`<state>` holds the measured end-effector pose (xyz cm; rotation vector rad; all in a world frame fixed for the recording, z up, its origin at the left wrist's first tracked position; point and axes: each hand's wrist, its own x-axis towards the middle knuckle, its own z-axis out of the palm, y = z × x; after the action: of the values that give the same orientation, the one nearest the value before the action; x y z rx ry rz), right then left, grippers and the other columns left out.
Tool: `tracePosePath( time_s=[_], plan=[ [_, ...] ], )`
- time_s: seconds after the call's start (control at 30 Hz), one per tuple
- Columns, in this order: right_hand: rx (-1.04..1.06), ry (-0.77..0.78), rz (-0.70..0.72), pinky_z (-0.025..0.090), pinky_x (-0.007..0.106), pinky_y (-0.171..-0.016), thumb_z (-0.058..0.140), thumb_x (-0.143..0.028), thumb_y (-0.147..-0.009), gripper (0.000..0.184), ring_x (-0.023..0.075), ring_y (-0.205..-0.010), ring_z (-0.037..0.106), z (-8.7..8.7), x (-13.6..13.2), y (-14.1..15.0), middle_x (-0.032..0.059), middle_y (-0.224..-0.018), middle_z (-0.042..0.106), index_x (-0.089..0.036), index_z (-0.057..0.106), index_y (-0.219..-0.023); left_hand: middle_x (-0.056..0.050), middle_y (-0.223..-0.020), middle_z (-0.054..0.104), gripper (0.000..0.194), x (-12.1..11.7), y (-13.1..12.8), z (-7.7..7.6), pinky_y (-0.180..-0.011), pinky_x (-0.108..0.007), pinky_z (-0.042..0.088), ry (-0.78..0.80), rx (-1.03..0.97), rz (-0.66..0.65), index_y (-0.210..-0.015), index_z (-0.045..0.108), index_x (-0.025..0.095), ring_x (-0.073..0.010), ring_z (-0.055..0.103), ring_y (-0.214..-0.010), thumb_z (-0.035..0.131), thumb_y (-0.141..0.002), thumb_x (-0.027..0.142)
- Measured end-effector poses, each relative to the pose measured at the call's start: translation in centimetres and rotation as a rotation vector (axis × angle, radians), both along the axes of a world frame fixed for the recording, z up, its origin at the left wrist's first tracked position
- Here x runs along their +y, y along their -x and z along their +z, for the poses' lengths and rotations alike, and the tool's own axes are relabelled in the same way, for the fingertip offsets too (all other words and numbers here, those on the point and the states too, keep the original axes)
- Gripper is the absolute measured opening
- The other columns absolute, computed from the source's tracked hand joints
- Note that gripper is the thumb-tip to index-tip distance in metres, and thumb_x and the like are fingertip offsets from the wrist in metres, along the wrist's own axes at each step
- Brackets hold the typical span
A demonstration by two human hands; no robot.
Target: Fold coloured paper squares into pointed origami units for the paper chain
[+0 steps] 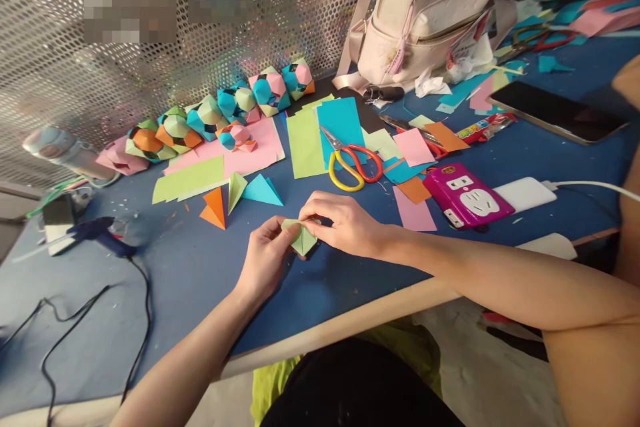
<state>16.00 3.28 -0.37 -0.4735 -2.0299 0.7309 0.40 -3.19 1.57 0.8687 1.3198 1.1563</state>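
Note:
A small piece of light green paper [305,241], creased and partly folded, is held just above the blue table near its front edge. My left hand [267,250] pinches its left side between thumb and fingers. On its upper right edge, the fingers of my right hand [345,223] are closed. Beyond my left hand stand folded paper pieces: an orange one [215,208], a pale green one [237,191] and a blue one [263,189]. Scissors [353,163] with red and yellow handles lie past my right hand, partly on blue paper [345,123].
Several folded paper balls [270,90] line the mesh panel [280,7]. At left lie a glue gun [105,235] and its black cord. A purple power strip [465,197], a phone [557,111], paper scraps and a backpack [425,20] occupy the right. Another person's arm [627,167] shows there.

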Motion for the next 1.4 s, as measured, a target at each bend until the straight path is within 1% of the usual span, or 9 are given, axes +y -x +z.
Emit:
tracePosePath(
  time_s=[0.2, 0.33, 0.57, 0.63, 0.77, 0.97, 1.03, 1.23, 1.4],
  plan=[
    [-0.021, 0.012, 0.014, 0.042, 0.023, -0.064, 0.047, -0.006, -0.081, 0.016, 0.0121, -0.071, 0.053, 0.13, -0.10, -0.10, 0.0029, -0.082, 0.057, -0.018, 0.057, -0.082, -0.001, -0.063, 0.063, 0.016, 0.08, -0.06, 0.55, -0.053, -0.027, 0.049, 0.003, -0.063, 0.021, -0.069, 0.064, 0.015, -0.0156, 0.060, -0.061, 0.066, -0.073, 0.031],
    [-0.030, 0.045, 0.014, 0.044, 0.025, -0.066, 0.046, -0.008, -0.080, 0.015, 0.0129, -0.071, 0.054, 0.44, -0.26, -0.21, 0.0036, -0.081, 0.059, -0.018, 0.057, -0.084, -0.002, -0.066, 0.064, 0.018, 0.12, -0.14, 0.58, -0.055, -0.028, 0.049, -0.004, -0.034, 0.021, -0.070, 0.063, 0.016, -0.0173, 0.061, -0.064, 0.062, -0.075, 0.033],
    [-0.022, -0.024, 0.005, 0.046, 0.026, -0.068, 0.047, -0.009, -0.083, 0.014, 0.0141, -0.074, 0.056, 0.24, -0.20, -0.21, 0.0059, -0.084, 0.060, -0.017, 0.058, -0.085, -0.003, -0.068, 0.065, 0.019, 0.13, 0.15, 0.28, -0.057, -0.028, 0.047, -0.046, 0.019, 0.001, -0.073, 0.067, 0.020, -0.0176, 0.061, -0.064, 0.055, -0.080, 0.035],
    [-0.020, -0.051, 0.002, 0.046, 0.026, -0.068, 0.047, -0.009, -0.084, 0.013, 0.0143, -0.075, 0.056, 0.03, -0.14, -0.10, 0.0062, -0.085, 0.060, -0.017, 0.058, -0.086, -0.003, -0.069, 0.066, 0.020, 0.09, 0.25, 0.23, -0.058, -0.028, 0.048, -0.067, 0.023, 0.004, -0.075, 0.067, 0.020, -0.0174, 0.061, -0.063, 0.056, -0.080, 0.036],
    [-0.027, -0.076, -0.007, 0.046, 0.025, -0.068, 0.047, -0.008, -0.084, 0.016, 0.0142, -0.076, 0.056, -0.05, -0.18, 0.02, 0.0062, -0.087, 0.061, -0.018, 0.058, -0.088, -0.001, -0.067, 0.066, 0.018, -0.10, 0.41, 0.01, -0.062, -0.028, 0.047, -0.107, 0.077, -0.002, -0.082, 0.068, 0.017, -0.0148, 0.059, -0.061, 0.065, -0.078, 0.035],
    [-0.077, 0.120, -0.014, 0.045, 0.025, -0.068, 0.052, -0.017, -0.086, 0.007, 0.0127, -0.072, 0.054, 0.64, -0.28, -0.20, 0.0042, -0.085, 0.060, -0.017, 0.058, -0.090, 0.000, -0.073, 0.067, 0.018, -0.40, 0.71, -0.15, -0.063, -0.023, 0.044, -0.181, 0.379, 0.022, -0.085, 0.070, 0.017, -0.0121, 0.056, -0.066, 0.065, -0.080, 0.034],
    [-0.087, 0.148, -0.007, 0.045, 0.025, -0.067, 0.052, -0.018, -0.087, 0.008, 0.0127, -0.071, 0.055, 0.66, -0.19, -0.22, 0.0043, -0.083, 0.060, -0.016, 0.060, -0.088, 0.001, -0.074, 0.067, 0.018, -0.45, 0.74, -0.12, -0.062, -0.022, 0.043, -0.193, 0.443, 0.022, -0.086, 0.070, 0.018, -0.0116, 0.055, -0.066, 0.065, -0.080, 0.034],
    [-0.077, 0.156, -0.014, 0.042, 0.023, -0.062, 0.055, -0.016, -0.088, 0.010, 0.0120, -0.067, 0.054, 0.38, 0.01, -0.06, 0.0029, -0.076, 0.059, -0.015, 0.062, -0.080, 0.001, -0.071, 0.064, 0.022, -0.49, 0.67, -0.15, -0.059, -0.021, 0.041, -0.186, 0.397, 0.072, -0.090, 0.067, 0.018, -0.0112, 0.053, -0.062, 0.068, -0.077, 0.036],
    [-0.059, 0.148, -0.020, 0.042, 0.023, -0.061, 0.057, -0.017, -0.088, 0.013, 0.0116, -0.065, 0.053, 0.17, 0.09, 0.04, 0.0021, -0.074, 0.058, -0.015, 0.061, -0.076, 0.001, -0.071, 0.063, 0.022, -0.53, 0.84, -0.35, -0.059, -0.022, 0.040, -0.212, 0.392, 0.057, -0.088, 0.069, 0.019, -0.0114, 0.051, -0.063, 0.066, -0.079, 0.038]
  ],
)
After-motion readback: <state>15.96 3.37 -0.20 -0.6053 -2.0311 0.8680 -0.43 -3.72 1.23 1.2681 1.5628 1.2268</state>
